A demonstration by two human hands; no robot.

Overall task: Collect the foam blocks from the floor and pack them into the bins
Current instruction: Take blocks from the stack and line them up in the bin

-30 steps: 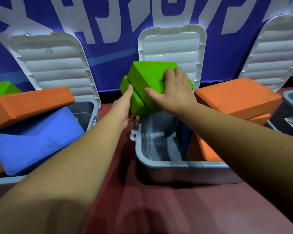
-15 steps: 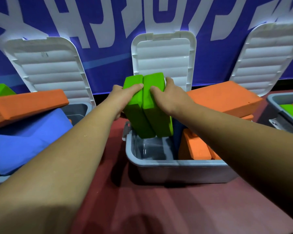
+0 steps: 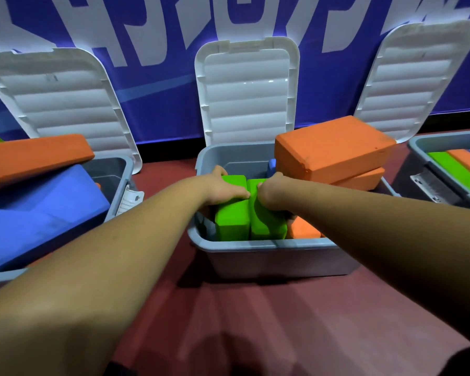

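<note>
Two green foam blocks stand on edge side by side in the left half of the middle grey bin (image 3: 269, 244). My left hand (image 3: 224, 188) grips the top of the left green block (image 3: 232, 223), fingers laid over it toward the seam. My right hand (image 3: 273, 192) grips the top of the right green block (image 3: 267, 226) with curled fingers. Both blocks sit low inside the bin, their near ends showing above the front rim. An orange block (image 3: 301, 229) lies in the bin just right of them.
Two orange blocks (image 3: 334, 147) are stacked on the middle bin's right side. The left bin (image 3: 120, 169) holds a blue block (image 3: 38, 210) under an orange one (image 3: 33, 156). The right bin (image 3: 423, 147) holds flat-packed blocks. White lids lean against the blue wall; red-brown floor (image 3: 282, 321) lies in front.
Both hands turned the two green blocks upright side by side, then lowered them into the middle bin. My view has moved closer to the bin.
</note>
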